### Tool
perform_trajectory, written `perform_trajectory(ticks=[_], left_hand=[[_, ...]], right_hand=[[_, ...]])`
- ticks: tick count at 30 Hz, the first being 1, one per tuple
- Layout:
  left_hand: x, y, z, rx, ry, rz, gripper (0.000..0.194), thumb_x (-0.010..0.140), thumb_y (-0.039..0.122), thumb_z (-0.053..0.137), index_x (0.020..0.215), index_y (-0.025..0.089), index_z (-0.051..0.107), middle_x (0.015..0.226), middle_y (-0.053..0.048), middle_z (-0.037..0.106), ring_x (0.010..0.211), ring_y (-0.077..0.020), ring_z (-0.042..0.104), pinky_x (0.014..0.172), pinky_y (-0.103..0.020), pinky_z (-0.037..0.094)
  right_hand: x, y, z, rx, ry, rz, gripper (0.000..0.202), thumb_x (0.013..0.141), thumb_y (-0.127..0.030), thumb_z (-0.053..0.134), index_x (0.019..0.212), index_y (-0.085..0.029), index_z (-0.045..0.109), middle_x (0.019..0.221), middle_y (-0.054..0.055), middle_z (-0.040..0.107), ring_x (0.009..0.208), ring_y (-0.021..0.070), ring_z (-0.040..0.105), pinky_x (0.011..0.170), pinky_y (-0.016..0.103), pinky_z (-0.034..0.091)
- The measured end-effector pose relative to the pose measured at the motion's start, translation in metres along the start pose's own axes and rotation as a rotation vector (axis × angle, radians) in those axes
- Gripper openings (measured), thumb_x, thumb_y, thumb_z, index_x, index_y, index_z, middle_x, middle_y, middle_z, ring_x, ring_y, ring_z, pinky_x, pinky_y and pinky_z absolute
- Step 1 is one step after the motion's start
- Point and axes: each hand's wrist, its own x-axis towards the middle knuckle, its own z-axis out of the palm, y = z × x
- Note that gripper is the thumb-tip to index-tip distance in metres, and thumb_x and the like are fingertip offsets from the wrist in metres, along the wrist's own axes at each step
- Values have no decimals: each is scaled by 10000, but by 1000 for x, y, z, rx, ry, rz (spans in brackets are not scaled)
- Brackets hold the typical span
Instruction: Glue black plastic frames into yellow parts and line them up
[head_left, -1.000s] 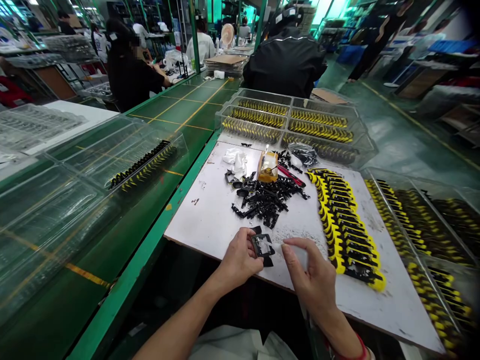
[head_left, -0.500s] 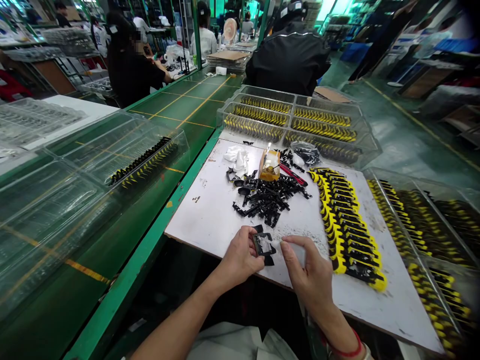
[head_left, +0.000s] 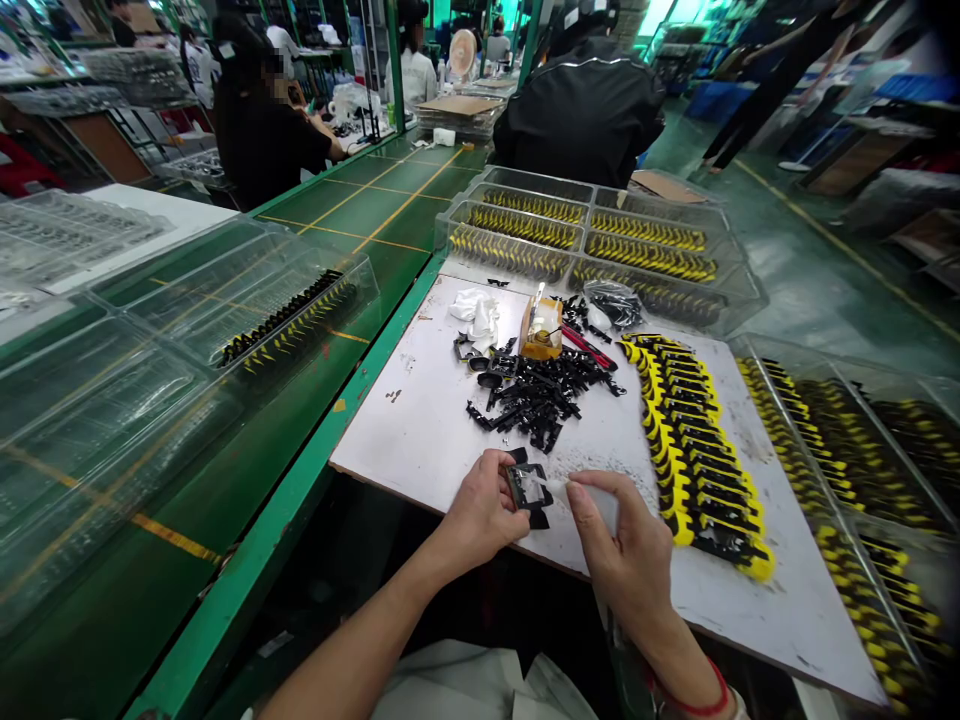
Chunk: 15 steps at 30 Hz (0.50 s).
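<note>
My left hand (head_left: pixel 484 505) pinches a small black plastic frame (head_left: pixel 529 487) by its left side, just above the table's front edge. The frame has a pale, rectangular middle and dark tabs above and below. Facing it from the right, my right hand (head_left: pixel 626 545) is closed on a pale, whitish piece (head_left: pixel 606 505), its thumb and index finger pressed together. The piece's narrow end points at the frame; whether they touch I cannot tell. Beyond my hands lies a heap of black plastic parts (head_left: pixel 544 395).
Rows of yellow-and-black parts (head_left: pixel 682 440) lie right of my hands on the white tabletop (head_left: pixel 405 410). Behind the heap are an amber container (head_left: pixel 541 330), red-handled tool (head_left: pixel 589 345) and white cloth (head_left: pixel 476 318). Filled clear trays (head_left: pixel 739 290) border the table; a green conveyor (head_left: pixel 300 420) runs left. People sit ahead.
My right hand has shifted slightly right with the pale piece, a little farther from the frame. My left hand and the black frame have stayed nearly still.
</note>
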Motion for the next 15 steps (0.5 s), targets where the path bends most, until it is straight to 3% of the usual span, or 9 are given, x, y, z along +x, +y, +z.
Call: perform_trajectory(ticks=[10, 15], left_hand=[[0, 2, 0, 7, 4, 8, 523, 600, 92, 637, 1064, 185, 416, 752, 42, 530, 536, -83, 550, 496, -198, 462], [0, 4, 0, 1, -6, -3, 519, 601, 88, 639, 1058, 186, 415, 739, 48, 521, 526, -80, 541, 485, -193, 447]], right_hand=[[0, 1, 3, -20, -26, 29, 105, 892, -287, 536, 916, -192, 574, 766, -5, 662, 336, 56, 365, 389, 225, 350], [-1, 1, -1, -8, -19, 43, 120, 894, -305, 531, 926, -199, 577, 802, 13, 675, 372, 73, 439, 427, 229, 398]])
